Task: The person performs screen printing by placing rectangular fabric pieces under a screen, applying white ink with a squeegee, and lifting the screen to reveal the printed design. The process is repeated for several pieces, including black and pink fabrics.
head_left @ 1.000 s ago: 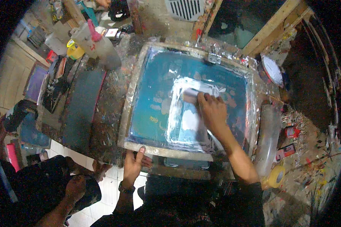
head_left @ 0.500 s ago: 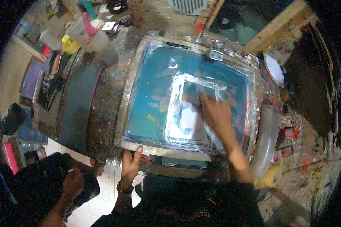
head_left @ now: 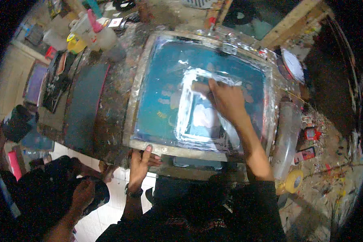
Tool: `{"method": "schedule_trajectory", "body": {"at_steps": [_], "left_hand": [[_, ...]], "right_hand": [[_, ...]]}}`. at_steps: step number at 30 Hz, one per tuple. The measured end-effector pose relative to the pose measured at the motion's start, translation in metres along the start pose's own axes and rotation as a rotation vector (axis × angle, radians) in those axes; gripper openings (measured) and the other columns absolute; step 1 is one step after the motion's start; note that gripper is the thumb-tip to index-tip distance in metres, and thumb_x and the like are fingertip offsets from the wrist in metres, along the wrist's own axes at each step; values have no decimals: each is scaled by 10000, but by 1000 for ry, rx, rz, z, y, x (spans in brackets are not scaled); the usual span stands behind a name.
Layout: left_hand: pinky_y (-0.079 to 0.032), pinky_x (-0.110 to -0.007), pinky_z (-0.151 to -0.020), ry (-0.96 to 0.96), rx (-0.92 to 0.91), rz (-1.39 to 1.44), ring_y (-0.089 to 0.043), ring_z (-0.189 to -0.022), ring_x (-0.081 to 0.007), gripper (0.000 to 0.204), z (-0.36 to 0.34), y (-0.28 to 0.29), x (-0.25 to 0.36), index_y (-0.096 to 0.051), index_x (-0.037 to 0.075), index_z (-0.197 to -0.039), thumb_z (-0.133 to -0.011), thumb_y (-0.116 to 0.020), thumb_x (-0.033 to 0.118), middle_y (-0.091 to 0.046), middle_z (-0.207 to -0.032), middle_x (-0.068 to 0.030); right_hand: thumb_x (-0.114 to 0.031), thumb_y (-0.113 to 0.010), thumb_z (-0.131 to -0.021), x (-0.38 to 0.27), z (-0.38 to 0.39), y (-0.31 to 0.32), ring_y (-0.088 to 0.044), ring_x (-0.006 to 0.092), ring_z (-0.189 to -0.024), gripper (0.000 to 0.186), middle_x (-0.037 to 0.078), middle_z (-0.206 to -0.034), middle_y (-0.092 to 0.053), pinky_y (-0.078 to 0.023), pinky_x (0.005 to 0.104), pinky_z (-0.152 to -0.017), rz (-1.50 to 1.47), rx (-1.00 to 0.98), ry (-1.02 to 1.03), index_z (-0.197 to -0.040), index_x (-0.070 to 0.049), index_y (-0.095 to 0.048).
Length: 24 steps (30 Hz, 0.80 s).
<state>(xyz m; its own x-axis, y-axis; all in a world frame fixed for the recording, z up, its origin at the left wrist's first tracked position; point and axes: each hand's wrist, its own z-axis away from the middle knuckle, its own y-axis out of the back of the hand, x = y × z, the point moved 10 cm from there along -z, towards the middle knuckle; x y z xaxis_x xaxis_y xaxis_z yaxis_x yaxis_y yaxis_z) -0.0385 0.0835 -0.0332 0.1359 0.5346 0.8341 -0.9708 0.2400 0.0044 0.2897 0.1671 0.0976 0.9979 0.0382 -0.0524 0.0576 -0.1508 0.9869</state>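
Observation:
A printing screen (head_left: pixel 157 80) with a teal mesh lies on the worktable, its mesh smeared with white ink (head_left: pixel 186 103) around a rectangle. My left hand (head_left: pixel 140 164) grips the near left part of its pale frame (head_left: pixel 169 151), thumb on top and fingers below. Over the mesh, my right hand (head_left: pixel 228 99) is closed, bent downward at the far part of the white rectangle. From its fingers a short brown piece (head_left: pixel 198 87) juts left, blurred, looking like a small squeegee. My palm hides most of it.
A clear cylinder (head_left: pixel 284 137) and a yellow tape roll (head_left: pixel 293 181) lie to the right. Jugs (head_left: pixel 103 40) and a yellow container (head_left: pixel 74 43) stand far left, beyond a dark board (head_left: pixel 84 92). Another person's hand (head_left: pixel 84 193) is at lower left. A metal hinge clamp (head_left: pixel 230 49) sits at the far frame edge.
My right hand has moved away from me across the mesh, toward the far edge of the white rectangle. The left hand keeps its hold on the frame. The whole view has shifted slightly.

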Motion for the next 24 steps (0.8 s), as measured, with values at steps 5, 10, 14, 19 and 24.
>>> {"method": "schedule_trajectory", "body": {"at_steps": [5,10,14,19,24], "left_hand": [[-606,-356,-619,-62,-87,26,-729,-693,-278,513,-2,-5,1,-446,-88,-1193,-1042,-567,387,-697,-838,-227],[-595,-343,-605,-196,16,68,-721,-690,-252,439,1,0,15,-454,-37,-1202,-1053,-553,364,-693,-846,-201],[-550,-321,-556,-372,91,145,-674,-626,-208,401,19,12,34,-470,-4,-1181,-1055,-553,367,-683,-819,-150],[-556,-328,-702,-916,135,44,-674,-832,-172,312,59,-4,183,-488,19,-1150,-1061,-521,316,-635,-817,-85],[-495,-467,-1019,-1236,176,-659,-606,-1166,-442,557,-36,-137,245,-468,0,-1389,-990,-636,350,-490,-1434,-280]], "right_hand": [[-220,-685,-845,-78,122,12,-677,305,-668,262,83,-883,-640,-528,427,-560,-48,-94,8,-1056,-119,-566],[-355,-703,-880,-91,134,30,-695,264,-780,280,74,-845,-622,-545,450,-747,-84,-8,8,-999,-119,-609],[-503,-727,-842,-94,138,95,-646,264,-873,450,77,-845,-615,-397,566,-940,10,411,-72,-1019,-102,-628],[-588,-743,-794,-78,102,203,-620,271,-857,523,77,-876,-646,-414,500,-857,151,652,-92,-935,-93,-652],[-653,-680,-818,-36,9,305,-668,314,-827,591,134,-862,-691,-469,469,-740,210,606,-140,-901,-69,-654]]}}
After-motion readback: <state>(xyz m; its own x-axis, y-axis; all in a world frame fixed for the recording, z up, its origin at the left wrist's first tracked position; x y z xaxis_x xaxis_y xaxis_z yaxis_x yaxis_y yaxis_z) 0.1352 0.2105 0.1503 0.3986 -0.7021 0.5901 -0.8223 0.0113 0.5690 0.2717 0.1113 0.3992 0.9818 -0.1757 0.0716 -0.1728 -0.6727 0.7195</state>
